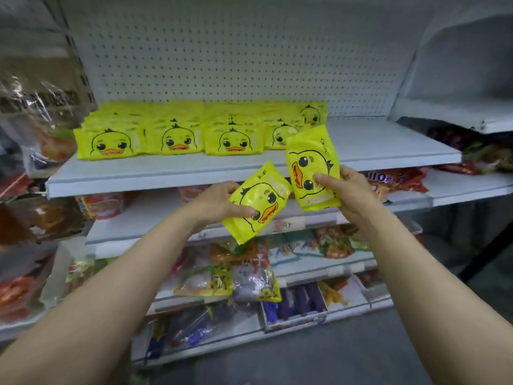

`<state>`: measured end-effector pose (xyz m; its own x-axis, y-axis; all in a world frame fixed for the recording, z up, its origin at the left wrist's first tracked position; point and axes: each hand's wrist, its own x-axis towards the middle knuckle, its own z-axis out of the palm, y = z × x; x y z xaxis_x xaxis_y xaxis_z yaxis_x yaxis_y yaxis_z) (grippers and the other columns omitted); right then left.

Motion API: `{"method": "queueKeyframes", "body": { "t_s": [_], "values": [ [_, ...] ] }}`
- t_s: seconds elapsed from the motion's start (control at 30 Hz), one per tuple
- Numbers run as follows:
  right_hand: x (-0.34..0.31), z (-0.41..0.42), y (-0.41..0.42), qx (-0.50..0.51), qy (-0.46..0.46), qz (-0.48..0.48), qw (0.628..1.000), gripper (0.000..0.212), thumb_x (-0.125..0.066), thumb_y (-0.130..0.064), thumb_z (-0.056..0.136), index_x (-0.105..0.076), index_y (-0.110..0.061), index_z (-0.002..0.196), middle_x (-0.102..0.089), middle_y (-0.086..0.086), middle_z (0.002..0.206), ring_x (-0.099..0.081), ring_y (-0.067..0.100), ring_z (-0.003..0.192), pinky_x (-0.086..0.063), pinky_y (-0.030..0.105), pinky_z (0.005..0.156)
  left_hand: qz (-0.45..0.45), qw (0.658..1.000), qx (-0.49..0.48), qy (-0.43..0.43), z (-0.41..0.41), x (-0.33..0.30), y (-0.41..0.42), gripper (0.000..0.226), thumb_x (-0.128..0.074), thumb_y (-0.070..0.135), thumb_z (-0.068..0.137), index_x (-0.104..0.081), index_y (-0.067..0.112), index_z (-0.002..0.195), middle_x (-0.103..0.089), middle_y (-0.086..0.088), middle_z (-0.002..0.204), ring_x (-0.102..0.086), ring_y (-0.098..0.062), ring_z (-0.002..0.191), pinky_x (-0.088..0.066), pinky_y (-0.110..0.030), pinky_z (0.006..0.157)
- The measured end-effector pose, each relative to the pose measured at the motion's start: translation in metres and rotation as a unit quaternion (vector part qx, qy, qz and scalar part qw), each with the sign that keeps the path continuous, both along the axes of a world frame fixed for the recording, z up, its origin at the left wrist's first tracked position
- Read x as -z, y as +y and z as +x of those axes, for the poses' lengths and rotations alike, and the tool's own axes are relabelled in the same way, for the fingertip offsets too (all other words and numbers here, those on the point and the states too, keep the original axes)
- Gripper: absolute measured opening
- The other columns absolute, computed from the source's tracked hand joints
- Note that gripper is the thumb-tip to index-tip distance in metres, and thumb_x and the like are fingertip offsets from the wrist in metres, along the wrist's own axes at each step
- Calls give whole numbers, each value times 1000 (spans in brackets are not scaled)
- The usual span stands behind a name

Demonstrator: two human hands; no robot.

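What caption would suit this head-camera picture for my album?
The left hand grips one yellow duck packet, the right hand a second packet, before a white shelf of matching packets.

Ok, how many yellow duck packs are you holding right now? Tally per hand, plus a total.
Lower duck pack, in left hand: 1
Upper duck pack, in right hand: 1
Total held: 2
Shelved duck packs: overlapping rows, cannot count.

Bare forearms, bare left hand, bare right hand
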<state>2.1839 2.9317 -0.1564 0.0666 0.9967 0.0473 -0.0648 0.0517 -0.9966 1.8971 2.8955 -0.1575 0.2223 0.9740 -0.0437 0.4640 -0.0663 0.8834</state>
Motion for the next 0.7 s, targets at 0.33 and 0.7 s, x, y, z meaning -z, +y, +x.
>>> {"method": "queueKeyframes", "body": {
  "t_s": [0.33, 0.7],
  "values": [
    [-66, 116, 148, 27, -103, 29, 994, 33, -81, -5, 75, -69, -7, 105, -75, 13, 101, -74, 28, 83, -61, 40, 67, 39, 995, 87, 23, 103, -50, 163, 65, -86, 24, 70, -56, 18, 128, -48, 13, 130, -40, -7, 128, -33, -27, 103],
    [-67, 186, 304, -88, -315, 6, 945, 33, -86, -7, 70, -64, -10, 94, -72, 3, 85, -68, 10, 63, -52, 20, 52, 8, 990, 86, 111, 172, -60, 269, 43, -87, 34, 68, -59, 28, 100, -55, 4, 128, -47, -12, 126, -42, -34, 102]
  ]
}}
